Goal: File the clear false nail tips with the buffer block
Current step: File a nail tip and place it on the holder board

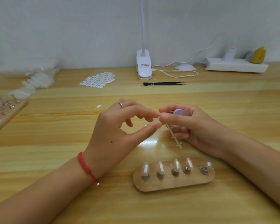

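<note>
Bright even indoor light, glare patch on the wooden table (148,141), soft blur, wide-angle bending at edges

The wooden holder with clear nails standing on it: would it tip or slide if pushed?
Probably slides rather than tips: the wooden holder lies flat and broad on the smooth table. It looks thin, so likely light. Its upright clear nail tips might get knocked off.

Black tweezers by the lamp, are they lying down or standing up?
Lying down. The black tweezers rest flat on the wooden table, just in front of the white lamp clip, with their thin tips pointing right.
</note>
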